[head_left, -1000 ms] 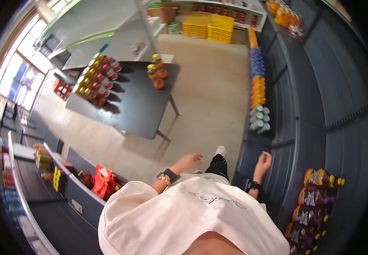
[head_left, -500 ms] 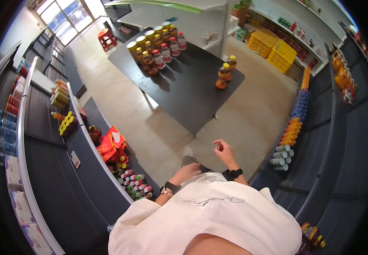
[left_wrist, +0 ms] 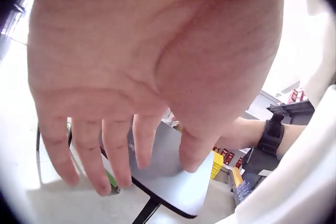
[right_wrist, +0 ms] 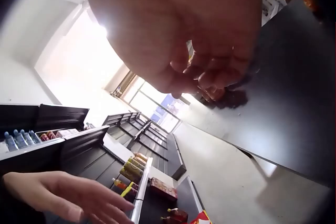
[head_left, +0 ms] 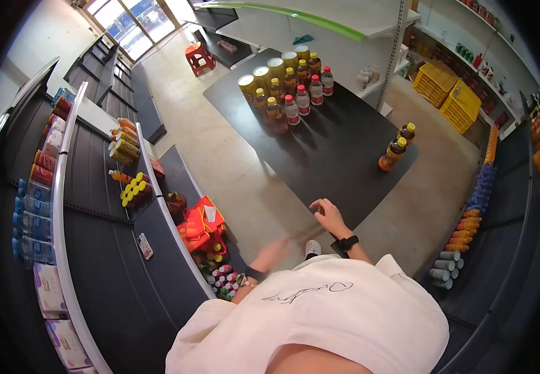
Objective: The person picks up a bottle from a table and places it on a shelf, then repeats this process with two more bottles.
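My left hand point(head_left: 276, 254) hangs low over the floor, blurred in the head view. The left wrist view shows its palm point(left_wrist: 157, 66) with fingers spread downward and nothing in them. Near the front corner of a dark table point(head_left: 338, 149), my right hand point(head_left: 331, 217) hovers with loosely curled, empty fingers point(right_wrist: 218, 71). Two amber drink bottles with yellow caps point(head_left: 393, 153) stand at the table's right end. At its far left end are rows of yellow-lidded cans point(head_left: 248, 87), yellow-capped bottles point(head_left: 275, 112) and red-capped bottles point(head_left: 302, 100).
On my left runs a dark shelf unit point(head_left: 95, 249) with water bottles point(head_left: 33, 221), boxes and a phone-like item point(head_left: 144, 246). A red bag point(head_left: 202, 225) sits low beside it. Yellow crates point(head_left: 460, 107) stand far right, and white-lidded cans point(head_left: 446, 268) line the right shelf.
The view has swung left, so the table now lies ahead and closer. My right hand has moved from beside the right shelf to the table's front corner. My left hand has shifted outward.
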{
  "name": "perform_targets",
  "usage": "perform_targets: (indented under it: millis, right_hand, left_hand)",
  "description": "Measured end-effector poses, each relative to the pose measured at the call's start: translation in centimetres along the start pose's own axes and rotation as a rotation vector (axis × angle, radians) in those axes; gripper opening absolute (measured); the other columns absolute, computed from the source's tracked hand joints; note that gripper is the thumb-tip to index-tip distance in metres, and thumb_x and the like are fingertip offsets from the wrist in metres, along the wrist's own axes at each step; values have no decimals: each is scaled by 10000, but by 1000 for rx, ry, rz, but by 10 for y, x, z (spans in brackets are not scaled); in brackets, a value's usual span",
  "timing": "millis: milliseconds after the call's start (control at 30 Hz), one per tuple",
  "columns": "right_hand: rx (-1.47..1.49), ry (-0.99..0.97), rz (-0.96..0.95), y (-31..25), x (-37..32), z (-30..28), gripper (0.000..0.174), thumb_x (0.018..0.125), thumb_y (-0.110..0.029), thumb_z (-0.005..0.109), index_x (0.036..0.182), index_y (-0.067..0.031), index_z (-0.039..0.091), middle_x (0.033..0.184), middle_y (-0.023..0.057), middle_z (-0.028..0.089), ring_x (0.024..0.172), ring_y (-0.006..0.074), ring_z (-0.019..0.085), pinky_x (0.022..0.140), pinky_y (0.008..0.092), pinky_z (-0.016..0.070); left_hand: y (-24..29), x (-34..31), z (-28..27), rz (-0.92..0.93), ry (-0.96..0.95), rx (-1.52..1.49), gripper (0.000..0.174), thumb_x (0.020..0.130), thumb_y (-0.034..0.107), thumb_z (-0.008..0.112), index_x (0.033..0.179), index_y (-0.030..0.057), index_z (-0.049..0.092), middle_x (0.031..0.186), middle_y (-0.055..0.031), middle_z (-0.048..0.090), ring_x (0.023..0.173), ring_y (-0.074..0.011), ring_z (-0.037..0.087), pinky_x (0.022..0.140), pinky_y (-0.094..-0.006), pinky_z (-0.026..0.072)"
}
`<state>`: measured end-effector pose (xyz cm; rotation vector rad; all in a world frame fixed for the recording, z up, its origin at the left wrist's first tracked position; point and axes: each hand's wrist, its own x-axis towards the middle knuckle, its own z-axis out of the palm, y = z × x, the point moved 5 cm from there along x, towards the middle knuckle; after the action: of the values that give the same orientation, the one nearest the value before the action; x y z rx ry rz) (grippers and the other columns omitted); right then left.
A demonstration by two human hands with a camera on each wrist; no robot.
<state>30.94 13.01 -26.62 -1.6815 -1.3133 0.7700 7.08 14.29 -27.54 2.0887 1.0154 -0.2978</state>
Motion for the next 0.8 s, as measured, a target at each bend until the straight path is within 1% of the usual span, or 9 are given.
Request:
perform_targets:
  millis: [67,133,200,267,433,567,633,700,800]
  right_hand:
    - [-19,-39,35,0,17,8,237,810,-100,566,1032,-102,648,888,79,581,768,233,602,723,361,500]
    - [23,-49,-31,-3,32,17,226,811,-76,554,1012,-72,657,811,68,539,696,196,546,667,334,464]
    - [10,-104,-47,3,44,30,225,821,-89,551,1020,-70,655,825,74,560,719,205,561,681,339,470]
    - [-14,-154,-81,9,44,34,222,845,-127,553,1034,-66,653,861,91,610,782,227,598,724,342,486]
    - [-20,-40,8,26,30,-2,219,854,-143,572,1042,-68,656,926,92,625,782,219,607,740,327,498]
    - [36,257,247,76,5,-51,273,839,-67,601,1110,-78,632,957,53,614,690,122,574,666,273,494]
    - [60,402,384,110,-6,-77,359,836,-96,625,1192,-94,579,1031,99,616,688,179,607,693,323,521]
    - [71,539,427,140,-8,-108,453,835,-100,656,1263,-77,508,1048,103,584,666,157,581,674,316,511]
    - [38,768,447,183,8,-158,653,796,-141,750,1355,-48,426,1176,145,567,783,188,606,724,347,526]
  left_hand:
    - [7,9,-21,11,125,-54,545,925,405,601,1363,94,512,1247,-174,633,1130,-337,617,944,-425,491]
    - [19,13,-40,18,139,-137,545,922,405,600,1359,90,520,1248,-178,632,1133,-342,614,947,-425,487]
    - [16,21,-42,37,152,-213,545,918,405,600,1354,86,528,1249,-182,630,1136,-346,610,950,-425,483]
    - [5,32,-30,118,201,-264,504,890,340,662,1292,50,573,1139,-186,680,1004,-334,670,866,-410,524]
    - [3,60,-15,181,80,-200,464,901,289,672,1272,26,576,1112,-191,684,982,-298,685,850,-371,535]
    - [32,92,-11,233,-78,-268,435,923,273,657,1271,24,576,1113,-174,686,983,-265,690,847,-358,538]
    - [54,113,-8,216,-219,-328,429,911,328,655,1235,51,603,1141,-166,682,1023,-295,683,865,-370,530]
    - [75,140,-5,321,-316,-212,424,918,327,648,1241,57,597,1121,-160,689,1028,-304,680,856,-381,532]
    - [110,183,-11,512,-369,-102,413,918,313,644,1251,74,596,1127,-153,685,1053,-299,663,879,-388,525]
